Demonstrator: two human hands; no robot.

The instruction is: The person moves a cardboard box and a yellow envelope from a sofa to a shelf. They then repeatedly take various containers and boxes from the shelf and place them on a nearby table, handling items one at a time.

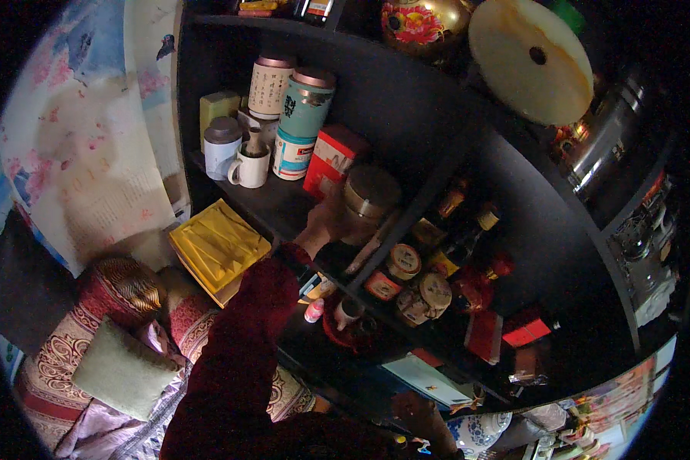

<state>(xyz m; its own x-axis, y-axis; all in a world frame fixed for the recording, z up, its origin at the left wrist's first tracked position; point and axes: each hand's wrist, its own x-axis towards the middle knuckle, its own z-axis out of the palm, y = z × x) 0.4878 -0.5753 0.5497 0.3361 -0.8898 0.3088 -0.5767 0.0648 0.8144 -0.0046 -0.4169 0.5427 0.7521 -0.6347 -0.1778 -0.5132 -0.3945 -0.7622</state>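
Note:
My left hand [326,222], at the end of a dark red sleeve [238,339], reaches into a black shelf compartment. Its fingers wrap the side of a round canister [374,190] with a dark lid and a metallic band. Against that canister stands a red box [334,158]. A white mug [250,167] with a dark object in it and several tea tins, including a turquoise tin [306,106], are farther left. Low in the picture is my right hand [420,415], in shadow beside a pale flat box [428,376]; whether its fingers hold anything is unclear.
A yellow-wrapped box [221,247] sits by the shelf's left end. Lidded jars [403,261] and bottles [486,218] fill the compartment to the right, past an upright divider [414,201]. Below the left forearm lies a cushion [126,368] on patterned fabric.

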